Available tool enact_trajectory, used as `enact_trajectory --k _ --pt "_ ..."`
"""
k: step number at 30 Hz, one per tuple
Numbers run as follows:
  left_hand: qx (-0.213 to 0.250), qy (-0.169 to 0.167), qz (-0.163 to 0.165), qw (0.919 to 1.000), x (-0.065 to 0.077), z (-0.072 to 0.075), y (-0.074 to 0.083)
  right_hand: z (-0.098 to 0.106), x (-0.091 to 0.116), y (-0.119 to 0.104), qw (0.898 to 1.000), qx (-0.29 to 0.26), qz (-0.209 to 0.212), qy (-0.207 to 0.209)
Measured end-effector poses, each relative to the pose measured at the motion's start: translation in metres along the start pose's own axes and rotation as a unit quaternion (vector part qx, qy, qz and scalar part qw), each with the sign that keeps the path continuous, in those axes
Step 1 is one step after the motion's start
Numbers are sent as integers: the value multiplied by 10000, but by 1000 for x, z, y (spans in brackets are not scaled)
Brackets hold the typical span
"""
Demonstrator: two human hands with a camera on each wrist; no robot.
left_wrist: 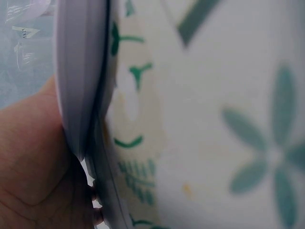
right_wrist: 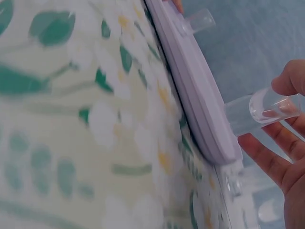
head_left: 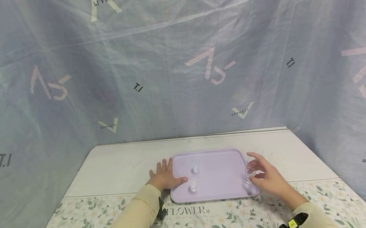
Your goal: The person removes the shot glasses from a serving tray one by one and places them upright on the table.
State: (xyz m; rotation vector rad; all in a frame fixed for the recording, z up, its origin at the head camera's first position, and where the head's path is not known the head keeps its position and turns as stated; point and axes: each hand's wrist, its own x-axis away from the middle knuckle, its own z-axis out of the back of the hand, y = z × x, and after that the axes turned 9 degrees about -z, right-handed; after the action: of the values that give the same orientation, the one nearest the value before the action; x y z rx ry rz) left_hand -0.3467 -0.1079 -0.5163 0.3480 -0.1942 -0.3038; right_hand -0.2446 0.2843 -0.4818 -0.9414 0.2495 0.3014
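A lilac tray (head_left: 216, 170) lies on the table. My left hand (head_left: 165, 177) rests at its left edge, fingers spread and straight, the thumb over the rim. Two small clear cups (head_left: 194, 186) stand on the tray near that hand. At the tray's right end my right hand (head_left: 265, 172) pinches a clear cup (right_wrist: 276, 106) between thumb and fingers. The clear walls of this cup run down to the tray surface in the right wrist view; whether one cup or two nested cups are there I cannot tell. The left wrist view shows the left palm (left_wrist: 35, 157) against the tray's side.
More clear cups (right_wrist: 234, 185), faint and partly hidden, stand on the table beyond the tray's right end. A floral-patterned cloth (head_left: 222, 222) covers the table in front. Grey-blue curtain (head_left: 180, 91) hangs behind and at both sides.
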Motion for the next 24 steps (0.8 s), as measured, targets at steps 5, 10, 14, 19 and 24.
enact_trajectory --k 5,10,14,19,24 --pt "-46 3 2 10000 0 -1 0 10 6 6 9994 294 -144 94" --pt "-69 25 -7 10000 2 0 0 21 10 11 9985 442 -273 183" --pt "-47 25 -9 10000 2 1 0 27 13 15 9981 515 -241 233" --pt "-32 19 -6 10000 2 1 0 34 12 19 9981 528 -146 286" --pt "-47 10 -14 10000 1 0 -1 40 11 26 9968 633 -311 363"
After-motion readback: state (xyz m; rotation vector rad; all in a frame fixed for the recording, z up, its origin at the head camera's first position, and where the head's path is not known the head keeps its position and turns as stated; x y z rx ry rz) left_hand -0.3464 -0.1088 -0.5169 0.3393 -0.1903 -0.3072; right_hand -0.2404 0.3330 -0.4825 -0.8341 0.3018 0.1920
